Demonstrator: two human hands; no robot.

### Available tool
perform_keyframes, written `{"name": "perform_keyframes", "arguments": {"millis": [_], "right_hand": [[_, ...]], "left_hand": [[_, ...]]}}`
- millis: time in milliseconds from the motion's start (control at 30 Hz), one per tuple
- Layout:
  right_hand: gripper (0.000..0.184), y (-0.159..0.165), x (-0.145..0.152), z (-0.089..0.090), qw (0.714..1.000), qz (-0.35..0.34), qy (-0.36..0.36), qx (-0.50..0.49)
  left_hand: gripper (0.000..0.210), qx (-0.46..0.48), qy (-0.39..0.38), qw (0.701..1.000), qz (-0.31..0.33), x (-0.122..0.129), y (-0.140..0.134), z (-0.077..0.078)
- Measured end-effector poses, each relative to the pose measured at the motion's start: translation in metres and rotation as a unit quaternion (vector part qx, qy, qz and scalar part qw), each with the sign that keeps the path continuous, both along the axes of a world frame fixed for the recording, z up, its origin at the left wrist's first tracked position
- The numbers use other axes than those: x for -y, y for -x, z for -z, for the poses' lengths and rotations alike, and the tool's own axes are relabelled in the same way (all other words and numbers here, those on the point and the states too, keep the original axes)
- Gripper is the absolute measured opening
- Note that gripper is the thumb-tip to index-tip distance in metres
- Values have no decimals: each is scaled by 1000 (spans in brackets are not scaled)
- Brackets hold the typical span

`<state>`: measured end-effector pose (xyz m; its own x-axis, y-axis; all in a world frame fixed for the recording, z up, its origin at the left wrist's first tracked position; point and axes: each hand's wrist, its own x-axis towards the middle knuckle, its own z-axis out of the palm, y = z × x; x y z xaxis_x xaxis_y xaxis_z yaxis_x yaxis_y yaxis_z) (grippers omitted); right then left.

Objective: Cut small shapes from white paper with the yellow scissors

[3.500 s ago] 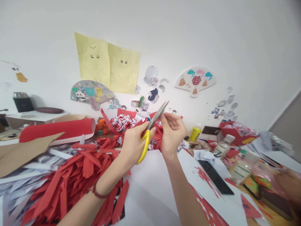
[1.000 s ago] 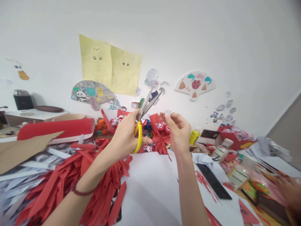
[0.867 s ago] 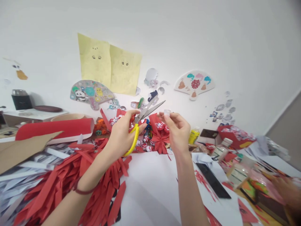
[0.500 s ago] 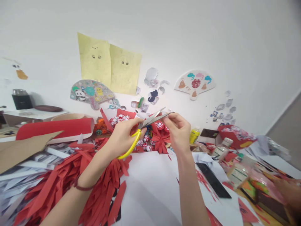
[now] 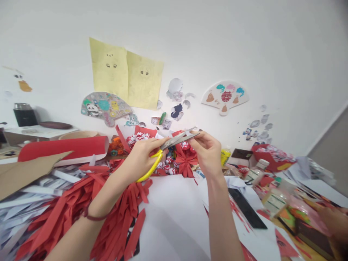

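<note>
Yellow-handled scissors (image 5: 149, 175) are gripped in my left hand (image 5: 146, 156), raised over the desk, blades pointing right. The blades stand slightly apart, their tips close to the fingertips of my right hand (image 5: 205, 148). My right hand is closed in a pinch; what lies in its fingers is too small or hidden to make out. Behind both hands is a pile of red-and-white paper balls (image 5: 165, 165) with a red paper flower (image 5: 186, 165). Below my hands lies a sheet of white paper (image 5: 174, 210).
Red paper strips (image 5: 108, 206) and white strips (image 5: 16, 217) heap at the left, near a red roll (image 5: 65, 148) and cardboard (image 5: 32, 170). At right are a black flat object (image 5: 247, 207), bottles (image 5: 257, 173) and a red container (image 5: 272, 157). Another person's hand (image 5: 335, 221) shows at the right edge.
The scissor blades have closed partway, and their tips have shifted slightly right. My right hand has moved very slightly right. My left hand keeps its grip.
</note>
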<state>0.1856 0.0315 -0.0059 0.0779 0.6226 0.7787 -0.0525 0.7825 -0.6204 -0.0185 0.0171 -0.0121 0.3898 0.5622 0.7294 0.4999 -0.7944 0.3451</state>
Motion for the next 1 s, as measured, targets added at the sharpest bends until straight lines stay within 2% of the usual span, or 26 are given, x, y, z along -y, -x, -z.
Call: {"name": "perform_keyframes", "arguments": {"millis": [500,1000], "right_hand": [[19,0,0,-1,1000,11,-3,-1],[16,-2,0,-1,1000,-2,-7,-1]], "left_hand": [[46,-3,3,1000,-6,-5,1,5],[45,4,10,1000,-1,-6,0,6]]}}
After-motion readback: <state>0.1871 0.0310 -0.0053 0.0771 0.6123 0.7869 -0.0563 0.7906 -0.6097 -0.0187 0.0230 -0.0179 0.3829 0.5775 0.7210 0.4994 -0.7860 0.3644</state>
